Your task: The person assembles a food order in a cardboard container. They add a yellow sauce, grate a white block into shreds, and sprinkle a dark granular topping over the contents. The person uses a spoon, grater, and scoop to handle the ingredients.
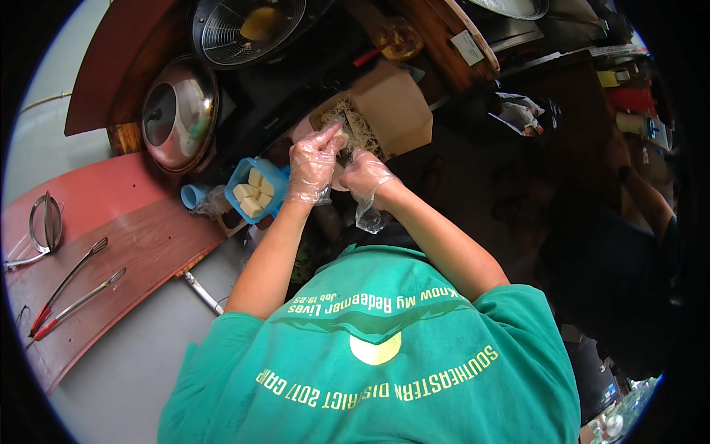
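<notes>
Both my hands wear clear plastic gloves and meet over an open cardboard takeaway box (pixel 392 111). Thin pale shreds (pixel 360 135), perhaps bean sprouts, fill the box. My left hand (pixel 313 166) is closed at the near left side of the box, its fingertips pinched at the shreds. Beside it, my right hand (pixel 364 175) has curled fingers at the near edge. What either hand grips is too small to tell. Part of a pink dish (pixel 302 132) shows around and under the hands. Left of my left wrist sits a blue container (pixel 275 177) with several pale tofu-like cubes (pixel 254 194).
A lidded pan (pixel 180 115) and a wok with a wire rack (pixel 248 33) stand far left. Tongs (pixel 78 285) and a strainer (pixel 46 222) lie on the reddish board at left. A jar with a red-handled utensil (pixel 399 38) stands beyond the box. Another person's arm (pixel 643 196) shows at right.
</notes>
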`<action>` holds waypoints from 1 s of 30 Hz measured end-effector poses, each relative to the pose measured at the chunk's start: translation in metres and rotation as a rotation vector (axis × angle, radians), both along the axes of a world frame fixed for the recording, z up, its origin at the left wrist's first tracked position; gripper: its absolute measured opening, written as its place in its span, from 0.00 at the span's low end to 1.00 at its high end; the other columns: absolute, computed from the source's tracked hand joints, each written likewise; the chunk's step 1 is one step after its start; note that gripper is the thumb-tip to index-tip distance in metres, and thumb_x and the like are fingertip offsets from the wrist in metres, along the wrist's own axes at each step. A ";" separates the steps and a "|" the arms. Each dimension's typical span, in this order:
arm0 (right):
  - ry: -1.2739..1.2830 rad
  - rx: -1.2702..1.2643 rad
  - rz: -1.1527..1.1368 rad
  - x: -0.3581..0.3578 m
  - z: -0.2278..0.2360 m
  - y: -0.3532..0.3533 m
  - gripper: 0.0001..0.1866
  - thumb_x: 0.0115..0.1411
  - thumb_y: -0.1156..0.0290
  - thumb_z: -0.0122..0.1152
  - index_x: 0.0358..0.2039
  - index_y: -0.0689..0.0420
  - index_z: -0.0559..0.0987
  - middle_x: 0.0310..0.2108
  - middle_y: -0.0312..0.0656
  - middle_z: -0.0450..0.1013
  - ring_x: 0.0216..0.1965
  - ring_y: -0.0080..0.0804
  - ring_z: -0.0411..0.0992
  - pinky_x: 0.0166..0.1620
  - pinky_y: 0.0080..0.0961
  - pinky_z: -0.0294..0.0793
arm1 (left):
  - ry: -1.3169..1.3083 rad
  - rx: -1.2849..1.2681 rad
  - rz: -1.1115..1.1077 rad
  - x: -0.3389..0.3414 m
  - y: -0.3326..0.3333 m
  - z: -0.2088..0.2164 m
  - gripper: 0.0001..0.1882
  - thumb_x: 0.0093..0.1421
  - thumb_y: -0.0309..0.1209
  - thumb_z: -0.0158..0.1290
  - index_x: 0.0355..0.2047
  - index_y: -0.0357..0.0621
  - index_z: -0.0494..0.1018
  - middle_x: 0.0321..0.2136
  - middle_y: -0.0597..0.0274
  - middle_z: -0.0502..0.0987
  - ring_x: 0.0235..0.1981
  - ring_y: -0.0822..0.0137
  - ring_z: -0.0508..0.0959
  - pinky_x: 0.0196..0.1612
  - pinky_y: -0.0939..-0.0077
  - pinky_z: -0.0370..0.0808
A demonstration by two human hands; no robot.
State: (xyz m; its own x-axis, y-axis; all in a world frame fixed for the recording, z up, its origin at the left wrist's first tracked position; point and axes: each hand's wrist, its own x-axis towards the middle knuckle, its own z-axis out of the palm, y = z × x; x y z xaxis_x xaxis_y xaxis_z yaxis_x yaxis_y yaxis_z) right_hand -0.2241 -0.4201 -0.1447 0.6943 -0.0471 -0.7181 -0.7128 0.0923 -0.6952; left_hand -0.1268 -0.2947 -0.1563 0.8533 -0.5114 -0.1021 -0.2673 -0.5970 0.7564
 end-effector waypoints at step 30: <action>-0.013 0.077 0.014 0.021 0.000 -0.002 0.13 0.54 0.77 0.65 0.38 0.66 0.72 0.22 0.38 0.69 0.18 0.24 0.67 0.18 0.28 0.61 | 0.041 -0.070 0.149 0.007 -0.007 -0.013 0.15 0.63 0.27 0.62 0.50 0.38 0.84 0.36 0.42 0.87 0.38 0.58 0.88 0.45 0.68 0.81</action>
State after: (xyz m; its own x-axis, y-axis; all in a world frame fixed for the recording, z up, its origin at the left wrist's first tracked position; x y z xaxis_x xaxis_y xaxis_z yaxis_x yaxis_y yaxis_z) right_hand -0.2027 -0.4217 -0.1447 0.7035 0.0176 -0.7105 -0.7056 0.1365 -0.6953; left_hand -0.1197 -0.3017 -0.1697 0.9160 -0.3868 -0.1067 -0.1481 -0.5731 0.8060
